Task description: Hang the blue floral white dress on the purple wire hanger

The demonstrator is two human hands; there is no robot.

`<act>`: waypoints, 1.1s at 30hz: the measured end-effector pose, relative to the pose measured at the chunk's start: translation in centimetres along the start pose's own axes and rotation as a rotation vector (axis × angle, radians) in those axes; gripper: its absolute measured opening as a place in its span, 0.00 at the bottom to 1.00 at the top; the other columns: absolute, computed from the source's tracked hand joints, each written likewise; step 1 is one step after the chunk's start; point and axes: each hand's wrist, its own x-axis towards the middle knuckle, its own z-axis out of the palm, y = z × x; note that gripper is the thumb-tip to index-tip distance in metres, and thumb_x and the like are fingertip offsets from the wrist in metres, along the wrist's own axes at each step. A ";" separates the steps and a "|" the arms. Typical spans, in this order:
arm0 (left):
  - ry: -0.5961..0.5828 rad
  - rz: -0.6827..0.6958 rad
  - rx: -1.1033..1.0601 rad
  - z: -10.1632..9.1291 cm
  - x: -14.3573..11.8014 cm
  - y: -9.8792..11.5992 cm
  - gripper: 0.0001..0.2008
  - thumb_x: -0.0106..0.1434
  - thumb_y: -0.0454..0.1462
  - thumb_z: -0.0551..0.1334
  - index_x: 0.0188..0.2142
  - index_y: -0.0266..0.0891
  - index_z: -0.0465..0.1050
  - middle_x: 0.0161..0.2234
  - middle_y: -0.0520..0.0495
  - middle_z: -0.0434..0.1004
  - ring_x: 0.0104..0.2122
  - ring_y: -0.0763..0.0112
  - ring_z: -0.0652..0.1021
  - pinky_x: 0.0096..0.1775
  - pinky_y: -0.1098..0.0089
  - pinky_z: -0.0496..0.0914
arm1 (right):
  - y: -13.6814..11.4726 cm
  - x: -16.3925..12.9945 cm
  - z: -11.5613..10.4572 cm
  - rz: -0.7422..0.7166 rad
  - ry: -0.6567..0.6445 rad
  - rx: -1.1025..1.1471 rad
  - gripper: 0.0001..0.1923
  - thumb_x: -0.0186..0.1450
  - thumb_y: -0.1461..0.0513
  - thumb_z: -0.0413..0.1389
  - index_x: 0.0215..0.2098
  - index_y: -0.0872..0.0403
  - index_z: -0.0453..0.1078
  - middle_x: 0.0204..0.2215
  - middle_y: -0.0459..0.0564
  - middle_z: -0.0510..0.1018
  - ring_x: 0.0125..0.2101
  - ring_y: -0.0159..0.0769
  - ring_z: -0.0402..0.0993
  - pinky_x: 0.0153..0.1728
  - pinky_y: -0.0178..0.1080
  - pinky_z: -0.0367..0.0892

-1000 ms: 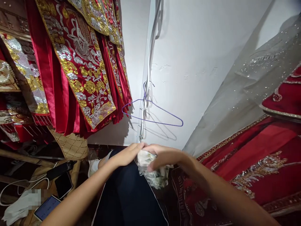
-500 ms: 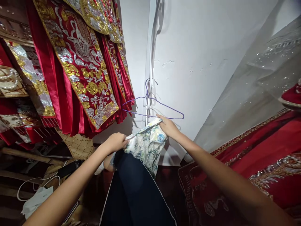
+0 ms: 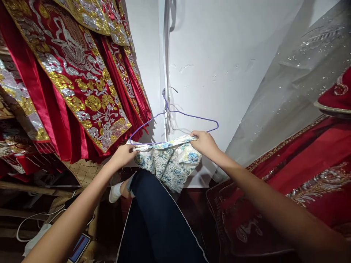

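Observation:
A white garment with a blue and green floral print is stretched between my hands in the middle of the view. My left hand pinches its left upper edge, close to the lower left corner of a purple wire hanger. With fingers closed, my right hand grips the right upper edge. The hanger hangs upright by its hook against a white strip on the wall. Its lower bar runs along the garment's top edge at the left; whether it lies inside the cloth I cannot tell.
Red gowns with gold and silver embroidery hang at the left. On the right are a sheer sequined cloth and a red beaded garment. A phone and a white cable lie at lower left.
My left hand has moved left and up, spreading the garment wider. The garment's edge now meets the hanger's lower left corner, and the hanger has tilted. The view has shifted slightly right.

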 end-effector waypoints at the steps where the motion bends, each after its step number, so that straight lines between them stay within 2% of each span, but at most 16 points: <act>1: 0.032 0.000 -0.010 -0.2 -0.5 -0.1 0.13 0.64 0.45 0.56 0.31 0.41 0.73 0.29 0.45 0.78 0.31 0.59 0.77 0.33 0.67 0.64 | 0.0 0.1 0.3 0.017 0.012 -0.007 0.14 0.51 0.64 0.53 0.34 0.52 0.76 0.24 0.48 0.77 0.25 0.38 0.66 0.26 0.36 0.53; 4: 0.222 0.024 -0.020 -1.3 -1.8 0.0 0.11 0.65 0.43 0.55 0.33 0.41 0.71 0.32 0.45 0.78 0.33 0.59 0.77 0.36 0.67 0.65 | 0.0 0.4 0.9 0.042 0.019 0.021 0.11 0.51 0.63 0.53 0.30 0.52 0.76 0.22 0.48 0.76 0.25 0.38 0.66 0.27 0.36 0.54; 7: 0.401 0.146 -0.046 -2.8 -1.5 0.8 0.08 0.66 0.40 0.54 0.36 0.40 0.68 0.39 0.43 0.77 0.40 0.58 0.76 0.43 0.65 0.66 | 0.1 0.2 0.8 0.034 0.025 0.094 0.06 0.52 0.62 0.53 0.26 0.53 0.73 0.18 0.45 0.71 0.22 0.35 0.63 0.26 0.36 0.53; 9: 0.417 0.247 -0.102 -3.7 -0.4 1.6 0.08 0.67 0.39 0.53 0.39 0.40 0.68 0.42 0.43 0.77 0.44 0.59 0.75 0.47 0.65 0.67 | 0.2 -0.3 0.5 0.035 0.030 0.152 0.06 0.53 0.62 0.53 0.25 0.53 0.71 0.17 0.44 0.69 0.21 0.34 0.62 0.25 0.36 0.53; 12: 0.356 0.320 -0.209 -4.3 1.9 2.8 0.10 0.66 0.35 0.52 0.45 0.40 0.68 0.45 0.44 0.77 0.43 0.62 0.76 0.47 0.65 0.68 | 0.1 -1.6 -0.1 -0.007 -0.035 0.301 0.08 0.55 0.63 0.51 0.27 0.53 0.72 0.21 0.45 0.73 0.23 0.35 0.65 0.26 0.35 0.55; 14: 0.349 0.329 -0.237 -4.0 3.4 3.2 0.15 0.65 0.32 0.51 0.50 0.39 0.67 0.46 0.43 0.77 0.43 0.63 0.76 0.47 0.65 0.69 | 0.0 -2.6 -0.5 -0.067 -0.079 0.382 0.12 0.55 0.64 0.50 0.33 0.54 0.75 0.27 0.47 0.77 0.27 0.36 0.70 0.28 0.35 0.59; 17: 0.361 0.360 -0.211 -3.1 4.7 3.2 0.20 0.63 0.29 0.49 0.53 0.37 0.68 0.46 0.41 0.75 0.47 0.61 0.75 0.51 0.63 0.68 | 0.3 -3.5 -1.3 -0.113 -0.022 0.356 0.26 0.56 0.65 0.52 0.53 0.52 0.73 0.34 0.48 0.80 0.32 0.39 0.73 0.34 0.37 0.65; 19: 0.344 0.386 -0.195 -2.6 4.9 3.1 0.19 0.64 0.30 0.49 0.51 0.37 0.70 0.46 0.40 0.74 0.48 0.60 0.74 0.52 0.62 0.67 | 0.9 -3.4 -2.1 -0.092 0.118 0.282 0.40 0.55 0.66 0.55 0.67 0.50 0.59 0.37 0.49 0.80 0.32 0.40 0.73 0.36 0.40 0.66; 21: 0.338 0.388 -0.183 -2.4 4.8 3.1 0.18 0.66 0.31 0.49 0.51 0.37 0.70 0.45 0.40 0.73 0.47 0.59 0.74 0.52 0.61 0.67 | 1.8 -2.8 -3.1 -0.051 0.267 0.211 0.49 0.54 0.65 0.57 0.72 0.51 0.45 0.37 0.50 0.80 0.31 0.41 0.74 0.36 0.42 0.67; 22: 0.337 0.386 -0.172 -2.4 4.6 3.2 0.17 0.66 0.31 0.49 0.51 0.37 0.70 0.44 0.40 0.73 0.46 0.59 0.74 0.51 0.61 0.68 | 2.3 -2.2 -3.6 -0.035 0.311 0.183 0.51 0.54 0.64 0.59 0.73 0.52 0.43 0.37 0.51 0.80 0.32 0.42 0.74 0.36 0.43 0.68; 23: 0.338 0.384 -0.160 -2.4 4.5 3.3 0.17 0.66 0.31 0.49 0.50 0.37 0.70 0.44 0.40 0.72 0.46 0.59 0.74 0.51 0.61 0.68 | 2.7 -1.6 -4.2 -0.026 0.329 0.162 0.51 0.54 0.63 0.60 0.72 0.54 0.46 0.37 0.52 0.80 0.32 0.43 0.74 0.36 0.43 0.68; 25: 0.363 0.381 -0.145 -2.7 4.2 3.4 0.16 0.67 0.32 0.49 0.49 0.37 0.71 0.43 0.40 0.71 0.45 0.59 0.73 0.50 0.62 0.68 | 3.4 -0.4 -5.5 -0.025 0.305 0.147 0.42 0.53 0.60 0.62 0.65 0.58 0.62 0.35 0.53 0.80 0.33 0.44 0.75 0.36 0.44 0.68; 27: 0.456 0.357 -0.152 -3.1 4.0 3.2 0.14 0.68 0.34 0.51 0.47 0.38 0.72 0.44 0.40 0.69 0.46 0.59 0.73 0.50 0.62 0.68 | 3.8 0.5 -6.9 -0.038 0.216 0.189 0.29 0.52 0.58 0.64 0.52 0.59 0.76 0.31 0.53 0.80 0.32 0.45 0.75 0.35 0.43 0.68; 28: 0.520 0.327 -0.164 -3.3 3.9 3.0 0.13 0.69 0.36 0.51 0.47 0.38 0.72 0.44 0.40 0.69 0.46 0.60 0.72 0.50 0.62 0.68 | 3.8 0.8 -7.6 -0.039 0.165 0.243 0.23 0.51 0.57 0.65 0.44 0.58 0.79 0.29 0.53 0.80 0.31 0.44 0.76 0.33 0.42 0.67; 31: 0.636 0.154 -0.261 -3.5 3.5 1.8 0.15 0.69 0.41 0.54 0.51 0.38 0.70 0.41 0.42 0.71 0.41 0.62 0.73 0.45 0.64 0.68 | 3.4 1.0 -9.1 -0.021 0.015 0.542 0.14 0.48 0.55 0.68 0.29 0.55 0.78 0.24 0.52 0.79 0.26 0.41 0.76 0.28 0.41 0.67; 33: 0.605 0.052 -0.353 -3.3 3.3 1.3 0.16 0.69 0.43 0.54 0.51 0.38 0.69 0.37 0.45 0.73 0.36 0.64 0.74 0.41 0.66 0.68 | 2.5 0.9 -9.1 -0.002 0.039 0.749 0.15 0.51 0.51 0.67 0.26 0.55 0.76 0.24 0.53 0.79 0.24 0.41 0.76 0.27 0.42 0.68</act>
